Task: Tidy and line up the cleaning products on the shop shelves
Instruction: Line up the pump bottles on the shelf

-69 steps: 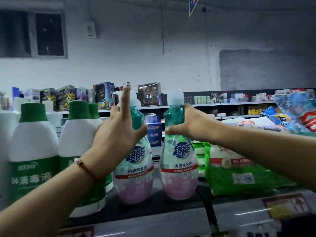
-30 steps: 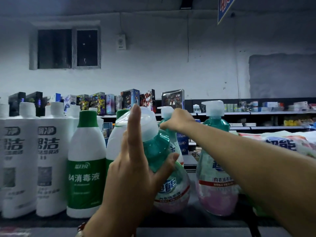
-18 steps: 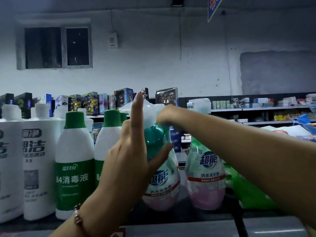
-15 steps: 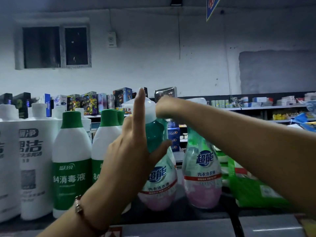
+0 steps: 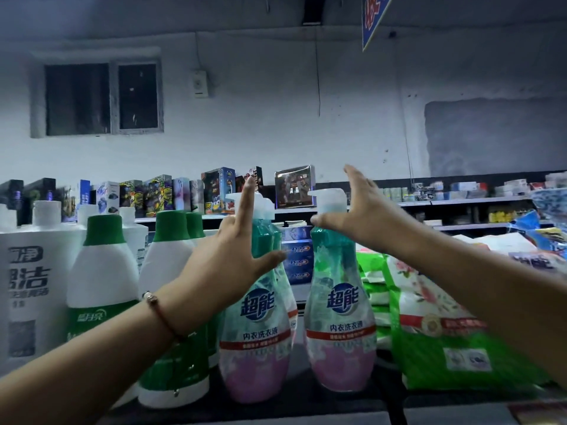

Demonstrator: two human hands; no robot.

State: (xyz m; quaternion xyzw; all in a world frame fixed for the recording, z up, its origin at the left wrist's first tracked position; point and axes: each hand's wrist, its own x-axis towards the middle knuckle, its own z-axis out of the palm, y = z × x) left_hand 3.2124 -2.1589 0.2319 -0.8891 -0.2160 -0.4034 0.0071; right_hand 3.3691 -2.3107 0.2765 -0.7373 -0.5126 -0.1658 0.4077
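Two teal-and-pink pump bottles of laundry liquid stand upright side by side on the dark shelf point(image 5: 306, 400). My left hand point(image 5: 227, 259) has straight fingers against the left side of the left pump bottle point(image 5: 257, 329), thumb across its neck. A third pump bottle stands partly hidden behind it. My right hand point(image 5: 365, 216) is spread flat by the right side of the right pump bottle point(image 5: 340, 326), thumb at its neck under the white pump head.
Green-capped white disinfectant bottles point(image 5: 101, 277) and larger white bottles point(image 5: 27, 289) stand to the left. Green detergent bags point(image 5: 435, 332) lie to the right. Toy boxes point(image 5: 214, 191) and further shelves line the back wall.
My right hand has left the rear bottle's pump and opened beside the right bottle. The left bottle, tilted a second ago, now stands upright. The view has shifted slightly.
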